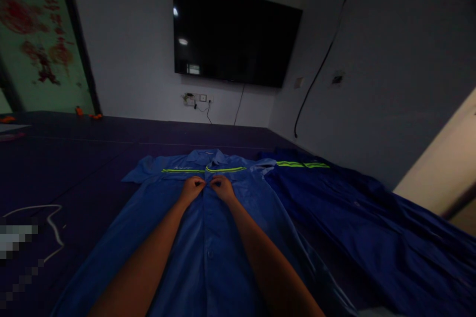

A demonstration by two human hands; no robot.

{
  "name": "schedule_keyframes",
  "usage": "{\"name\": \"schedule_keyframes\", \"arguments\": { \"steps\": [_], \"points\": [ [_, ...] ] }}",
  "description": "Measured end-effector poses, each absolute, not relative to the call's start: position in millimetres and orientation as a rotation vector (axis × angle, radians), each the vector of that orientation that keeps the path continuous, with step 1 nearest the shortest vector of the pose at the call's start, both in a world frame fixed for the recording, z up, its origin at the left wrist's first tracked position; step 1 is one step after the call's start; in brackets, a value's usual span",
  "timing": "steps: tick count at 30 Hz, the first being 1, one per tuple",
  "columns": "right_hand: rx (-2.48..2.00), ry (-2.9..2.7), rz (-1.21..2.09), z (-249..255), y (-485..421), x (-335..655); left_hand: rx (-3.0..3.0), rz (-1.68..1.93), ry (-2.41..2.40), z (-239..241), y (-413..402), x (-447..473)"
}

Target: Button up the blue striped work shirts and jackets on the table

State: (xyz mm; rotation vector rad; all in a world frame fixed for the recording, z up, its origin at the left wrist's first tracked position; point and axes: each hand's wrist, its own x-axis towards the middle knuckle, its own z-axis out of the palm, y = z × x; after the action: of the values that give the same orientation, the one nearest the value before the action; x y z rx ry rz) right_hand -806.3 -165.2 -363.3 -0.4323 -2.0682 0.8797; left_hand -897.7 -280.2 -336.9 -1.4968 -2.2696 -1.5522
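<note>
A blue short-sleeved work shirt (193, 237) lies spread face up, its collar at the far end and a yellow-green stripe across the chest. My left hand (192, 188) pinches the shirt at the front opening, just below the stripe. Close beside it, my right hand (222, 188) pinches the other side of the same opening, thumb and forefinger together. The fingertips are nearly touching; any button between them is too small to make out. Lower on the front strip a button (210, 254) shows.
Dark blue clothing (353, 213) with a yellow-green stripe lies along the right. On the dark floor (92, 173) at left is a white cable (55, 230). A television (234, 34) hangs on the far wall above sockets (199, 98). Small orange objects (79, 111) sit by the door.
</note>
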Motion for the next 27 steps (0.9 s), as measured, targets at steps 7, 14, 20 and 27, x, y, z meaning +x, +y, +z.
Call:
{"name": "schedule_keyframes", "arguments": {
  "steps": [7, 14, 20, 27],
  "points": [
    [-0.366, -2.033, 0.969, -366.7, -162.5, -806.5, -1.504, -1.502, -2.264, -337.3, -280.8, -898.3],
    [-0.406, -2.074, 0.903, -367.1, -165.2, -806.9, -1.512, -1.507, -2.329, -347.9, -276.9, -904.8],
    [-0.382, -2.214, 0.717, -360.2, -172.9, -801.0, -1.633, -1.392, -2.296, -343.8, -278.3, -903.3],
    [-0.488, -2.430, 0.495, -356.9, -180.6, -797.0, -1.725, -1.321, -2.251, -342.0, -278.7, -904.3]
  ]
}}
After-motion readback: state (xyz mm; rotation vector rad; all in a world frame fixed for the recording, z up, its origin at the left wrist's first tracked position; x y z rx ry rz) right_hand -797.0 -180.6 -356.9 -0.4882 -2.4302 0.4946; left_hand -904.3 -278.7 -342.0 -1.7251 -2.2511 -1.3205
